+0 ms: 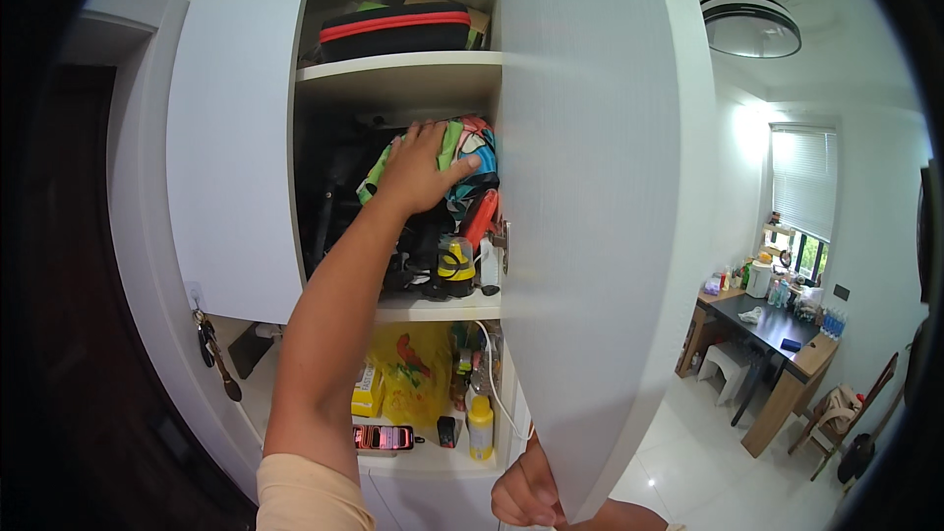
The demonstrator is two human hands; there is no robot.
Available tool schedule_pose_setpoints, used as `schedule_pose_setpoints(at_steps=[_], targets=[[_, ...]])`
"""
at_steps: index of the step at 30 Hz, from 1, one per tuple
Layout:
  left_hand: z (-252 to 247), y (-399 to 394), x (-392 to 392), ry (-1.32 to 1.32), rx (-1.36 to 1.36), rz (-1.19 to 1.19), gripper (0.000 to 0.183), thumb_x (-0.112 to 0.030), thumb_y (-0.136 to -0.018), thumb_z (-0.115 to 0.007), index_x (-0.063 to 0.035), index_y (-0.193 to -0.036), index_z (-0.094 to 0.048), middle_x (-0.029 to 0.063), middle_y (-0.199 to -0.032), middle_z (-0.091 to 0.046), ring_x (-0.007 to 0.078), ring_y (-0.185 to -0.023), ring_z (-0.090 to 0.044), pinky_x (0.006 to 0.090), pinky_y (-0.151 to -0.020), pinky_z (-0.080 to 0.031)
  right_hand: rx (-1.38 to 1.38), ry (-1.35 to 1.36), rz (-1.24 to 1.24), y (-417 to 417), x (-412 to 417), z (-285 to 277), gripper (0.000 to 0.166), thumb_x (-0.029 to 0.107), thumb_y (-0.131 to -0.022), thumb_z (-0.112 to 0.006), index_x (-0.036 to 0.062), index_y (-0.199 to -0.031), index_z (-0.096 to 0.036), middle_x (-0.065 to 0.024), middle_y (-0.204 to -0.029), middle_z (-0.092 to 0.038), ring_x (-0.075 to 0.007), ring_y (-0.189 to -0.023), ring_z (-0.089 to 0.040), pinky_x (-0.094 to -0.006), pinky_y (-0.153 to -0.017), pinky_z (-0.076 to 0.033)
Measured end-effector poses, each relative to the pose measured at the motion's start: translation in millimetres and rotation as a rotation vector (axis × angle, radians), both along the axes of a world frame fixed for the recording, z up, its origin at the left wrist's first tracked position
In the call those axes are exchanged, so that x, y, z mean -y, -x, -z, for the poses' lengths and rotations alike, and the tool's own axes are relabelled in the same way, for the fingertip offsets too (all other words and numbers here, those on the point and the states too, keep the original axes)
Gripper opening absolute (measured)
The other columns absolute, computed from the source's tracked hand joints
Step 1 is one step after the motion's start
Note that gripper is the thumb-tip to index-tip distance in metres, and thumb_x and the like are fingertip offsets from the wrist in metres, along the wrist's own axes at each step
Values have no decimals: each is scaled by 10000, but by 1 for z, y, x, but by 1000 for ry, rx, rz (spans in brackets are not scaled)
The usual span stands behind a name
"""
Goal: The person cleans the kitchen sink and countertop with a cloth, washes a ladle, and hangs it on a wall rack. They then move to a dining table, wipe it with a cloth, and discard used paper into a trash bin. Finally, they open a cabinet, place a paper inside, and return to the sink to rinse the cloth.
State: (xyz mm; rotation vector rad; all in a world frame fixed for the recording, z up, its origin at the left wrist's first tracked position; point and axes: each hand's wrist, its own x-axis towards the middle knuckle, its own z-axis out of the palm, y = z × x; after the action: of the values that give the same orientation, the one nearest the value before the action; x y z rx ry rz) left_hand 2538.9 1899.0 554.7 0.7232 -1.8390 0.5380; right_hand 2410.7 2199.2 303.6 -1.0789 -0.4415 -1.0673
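Note:
My left hand (422, 169) reaches into the middle compartment of a white cabinet. It lies over a bundle of multicoloured patterned fabric (479, 155), thumb to the right; whether the fingers grip it cannot be told. Below the bundle are a red-orange object (481, 217) and a yellow and black item with a clear cap (456, 265). Dark items, hard to make out, fill the left of this shelf (487, 312). At the bottom, my right hand (527, 488) holds the lower edge of the opened cabinet door (597, 199), which hides part of that hand.
A black case with a red band (394, 28) occupies the upper shelf. Underneath are a yellow plastic bag (413, 376), a lit phone (383, 437), a yellow bottle (481, 428) and a hanging white cable (493, 376). Keys (206, 343) hang at left. A cluttered table (767, 324) stands far right.

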Motion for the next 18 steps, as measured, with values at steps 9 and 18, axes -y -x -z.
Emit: schedule_pose_setpoints(at_steps=[9,18], targets=[[35,-50,-110,386,-461,570,119,-74,-911,-634,1,-996,-672,139,-985,-672,275,-935,-662,329,-867,-499,-28,60,0,-16,11,15,356,385,-1009,-500,40,-1013,-588,-105,-752,-566,-181,-625,-463,-310,-555,-353],[149,-201,-245,335,-380,592,213,-132,-968,-556,54,-1022,-644,152,-1047,-646,240,-975,-609,347,-902,-483,-300,-24,466,-115,74,7,430,411,-1060,-464,18,-1222,-530,-95,-860,-621,-180,-620,-513,-292,-536,-404]])
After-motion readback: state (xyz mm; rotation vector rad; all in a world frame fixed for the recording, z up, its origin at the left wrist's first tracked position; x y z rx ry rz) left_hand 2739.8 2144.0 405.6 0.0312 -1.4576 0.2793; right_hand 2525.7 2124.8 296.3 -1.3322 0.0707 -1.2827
